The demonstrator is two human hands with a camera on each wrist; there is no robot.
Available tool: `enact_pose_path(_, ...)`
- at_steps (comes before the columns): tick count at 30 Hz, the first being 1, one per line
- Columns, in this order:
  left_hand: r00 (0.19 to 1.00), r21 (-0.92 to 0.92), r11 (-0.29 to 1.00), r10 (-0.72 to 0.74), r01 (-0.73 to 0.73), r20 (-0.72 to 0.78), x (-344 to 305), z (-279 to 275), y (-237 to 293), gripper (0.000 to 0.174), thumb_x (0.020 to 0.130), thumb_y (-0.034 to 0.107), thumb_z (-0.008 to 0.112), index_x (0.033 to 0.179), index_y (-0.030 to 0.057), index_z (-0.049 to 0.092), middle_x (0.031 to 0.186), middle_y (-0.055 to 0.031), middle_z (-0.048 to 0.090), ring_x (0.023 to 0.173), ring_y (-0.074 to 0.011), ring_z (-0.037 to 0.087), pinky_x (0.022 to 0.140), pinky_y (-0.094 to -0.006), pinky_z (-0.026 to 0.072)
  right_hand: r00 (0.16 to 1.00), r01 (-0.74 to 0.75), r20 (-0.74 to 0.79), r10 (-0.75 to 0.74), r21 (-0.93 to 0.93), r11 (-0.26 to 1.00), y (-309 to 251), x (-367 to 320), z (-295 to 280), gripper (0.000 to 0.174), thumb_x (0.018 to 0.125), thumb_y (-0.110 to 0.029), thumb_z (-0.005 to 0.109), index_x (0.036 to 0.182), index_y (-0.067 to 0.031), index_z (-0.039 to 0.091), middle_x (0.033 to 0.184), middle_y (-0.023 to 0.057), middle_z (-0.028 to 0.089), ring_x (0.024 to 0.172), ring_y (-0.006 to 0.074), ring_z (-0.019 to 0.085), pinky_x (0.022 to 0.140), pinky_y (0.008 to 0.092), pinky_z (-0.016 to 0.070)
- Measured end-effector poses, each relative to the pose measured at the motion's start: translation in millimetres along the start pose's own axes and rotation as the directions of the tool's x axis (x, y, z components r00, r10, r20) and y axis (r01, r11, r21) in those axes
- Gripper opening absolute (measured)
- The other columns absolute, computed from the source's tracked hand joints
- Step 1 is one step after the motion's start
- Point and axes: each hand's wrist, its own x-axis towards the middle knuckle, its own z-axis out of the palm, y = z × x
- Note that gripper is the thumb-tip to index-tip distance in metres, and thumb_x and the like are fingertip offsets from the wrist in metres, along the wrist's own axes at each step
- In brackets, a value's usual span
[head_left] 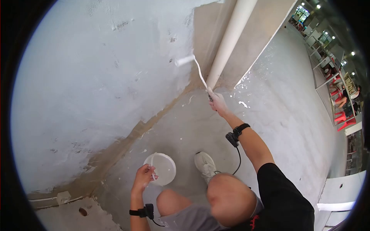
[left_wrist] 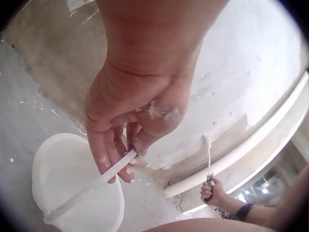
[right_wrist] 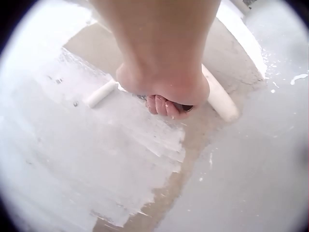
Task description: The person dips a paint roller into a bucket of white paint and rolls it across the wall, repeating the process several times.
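My right hand [head_left: 218, 103] grips the dark handle of a paint roller [head_left: 185, 60], fingers curled round it in the right wrist view. The white roller sleeve [right_wrist: 101, 94] lies against the wall [head_left: 96, 77], near the border between white paint and bare brown surface. Down by my feet, my left hand [head_left: 143, 178] pinches the white strip-like handle [left_wrist: 91, 183] of a white bucket [head_left: 173, 165] between thumb and fingers. The strip crosses the bucket's mouth to its far rim. White smears mark the left palm and the right hand.
A white pipe [head_left: 233, 38] rises in the corner right of the roller. White drips [head_left: 243, 104] spot the grey floor. My shoe [head_left: 205, 165] stands right of the bucket. Red chairs [head_left: 347, 123] and people are far off at the right, beyond a railing.
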Motion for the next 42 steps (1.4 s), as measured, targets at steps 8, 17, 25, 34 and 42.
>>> enact_pose_path(8,0.999,0.023,1.0,-0.005,0.004,0.032,-0.9,1.8,4.4,0.019,0.093,0.02,0.06,0.096,0.0013,0.059,0.077,-0.0088,0.061,0.063,-0.0184,0.065,0.06,-0.0312,0.0573,0.96,0.247,0.06,-0.275,0.284,0.926,-184.2,-13.1,36.3,0.056,0.09,-0.065,0.047,0.068,-0.0143,0.042,0.053,-0.0075,0.029,0.041,0.006,0.024,0.039,0.0232,0.0194)
enact_pose_path(17,1.0,-0.006,1.0,-0.013,0.013,0.017,-1.0,0.1,-0.3,0.017,0.093,0.015,0.061,0.094,-0.0014,0.058,0.077,-0.0085,0.06,0.063,-0.0181,0.063,0.059,-0.0308,0.0576,0.973,0.224,0.021,-0.228,0.109,0.968,-115.1,6.9,35.3,0.06,0.086,-0.072,0.046,0.067,-0.0152,0.043,0.051,-0.0065,0.03,0.04,0.0075,0.026,0.038,0.025,0.0216)
enact_pose_path(25,0.998,-0.002,1.0,0.031,-0.031,0.052,-5.2,-3.5,-2.0,0.017,0.092,0.017,0.061,0.094,0.0006,0.058,0.076,-0.008,0.061,0.065,-0.0181,0.065,0.062,-0.0312,0.0571,0.997,0.075,-0.016,-0.075,-0.008,0.997,-13.8,-18.9,40.1,0.057,0.087,-0.067,0.05,0.066,-0.0145,0.047,0.051,-0.0051,0.036,0.038,0.0078,0.032,0.036,0.0241,0.0248)
enact_pose_path(34,1.0,-0.009,1.0,0.004,-0.004,0.015,-2.6,-1.3,-1.0,0.018,0.094,0.015,0.058,0.09,-0.0024,0.058,0.074,-0.0076,0.058,0.063,-0.016,0.062,0.059,-0.0302,0.0573,0.909,0.394,-0.107,-0.403,-0.091,0.914,-157.8,30.0,-28.8,0.057,0.089,-0.065,0.048,0.065,-0.0147,0.044,0.051,-0.0055,0.034,0.038,0.0074,0.03,0.036,0.0244,0.023)
enact_pose_path(42,0.999,-0.025,1.0,0.013,-0.012,0.035,0.0,-2.4,1.0,0.017,0.094,0.014,0.059,0.089,-0.0019,0.058,0.072,-0.0075,0.058,0.062,-0.0156,0.061,0.059,-0.0305,0.0577,0.933,0.353,-0.041,-0.358,-0.099,0.931,-115.4,44.4,-30.3,0.055,0.09,-0.063,0.05,0.065,-0.0141,0.045,0.052,-0.0059,0.034,0.04,0.0059,0.031,0.037,0.0232,0.0252)
